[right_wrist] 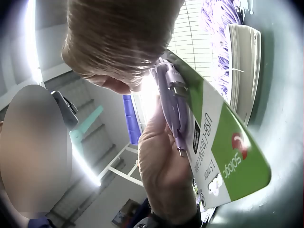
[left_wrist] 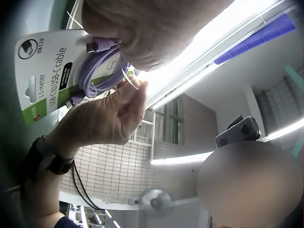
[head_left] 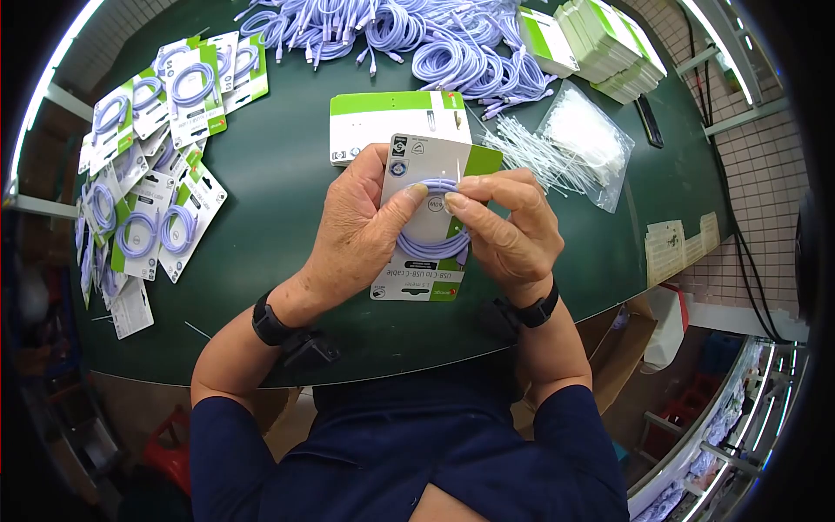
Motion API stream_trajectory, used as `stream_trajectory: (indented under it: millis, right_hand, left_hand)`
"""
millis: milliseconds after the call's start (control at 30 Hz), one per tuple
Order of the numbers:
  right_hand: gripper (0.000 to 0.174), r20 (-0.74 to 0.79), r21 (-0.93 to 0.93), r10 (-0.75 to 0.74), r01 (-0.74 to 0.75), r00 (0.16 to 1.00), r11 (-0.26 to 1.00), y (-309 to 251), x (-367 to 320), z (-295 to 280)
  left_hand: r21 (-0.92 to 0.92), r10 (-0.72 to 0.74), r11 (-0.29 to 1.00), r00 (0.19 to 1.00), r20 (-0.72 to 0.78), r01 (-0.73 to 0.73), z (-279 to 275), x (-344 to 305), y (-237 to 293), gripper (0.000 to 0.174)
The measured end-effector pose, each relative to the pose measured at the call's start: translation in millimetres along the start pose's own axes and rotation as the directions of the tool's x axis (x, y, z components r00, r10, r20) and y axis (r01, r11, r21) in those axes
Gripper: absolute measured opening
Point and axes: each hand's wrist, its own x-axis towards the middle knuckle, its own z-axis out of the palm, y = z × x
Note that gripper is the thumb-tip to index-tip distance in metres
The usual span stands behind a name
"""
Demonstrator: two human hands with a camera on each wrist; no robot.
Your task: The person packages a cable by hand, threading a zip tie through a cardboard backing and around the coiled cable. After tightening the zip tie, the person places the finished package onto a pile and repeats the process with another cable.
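Cable (head_left: 426, 246) on card (head_left: 442, 157), between the hands (head_left: 435, 222).

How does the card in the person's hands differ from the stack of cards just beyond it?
The held card carries a coiled cable; the card stack shows none on top. The held card is raised in the left hand, while the card stack lies on the table. The held card is single; the card stack has many cards. Both are white and green.

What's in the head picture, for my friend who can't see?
A person's left hand grips a card with a coiled purple cable; the right hand pinches at the coil. Carded cables, loose cables and white ties lie on the green table.
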Motion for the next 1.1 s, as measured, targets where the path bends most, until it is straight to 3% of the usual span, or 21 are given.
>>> stream_trajectory:
  millis: [300,533,733,1100]
  right_hand:
    - [0.039,-0.011,0.007,-0.060,0.060,0.998,0.998,2.5,-5.4,1.7]
    - [0.033,0.006,-0.012,0.002,-0.002,1.000,1.000,-5.2,-3.5,0.6]
    - [0.035,0.008,-0.036,-0.009,0.009,1.000,0.999,-5.6,-5.0,0.7]
    - [0.038,0.013,-0.069,-0.003,0.004,1.000,0.998,-4.2,-4.2,2.8]
  left_hand:
    - [-0.002,0.014,1.000,1.000,-0.024,-0.014,-0.2,0.0,-1.4,0.025]
    - [-0.012,0.012,1.000,1.000,-0.029,-0.012,0.8,0.2,-1.3,0.025]
    - [-0.014,-0.045,0.999,0.999,-0.015,0.045,-0.9,0.0,1.5,0.026]
    - [-0.029,-0.019,0.999,1.000,-0.023,0.019,0.4,0.6,-2.3,0.026]
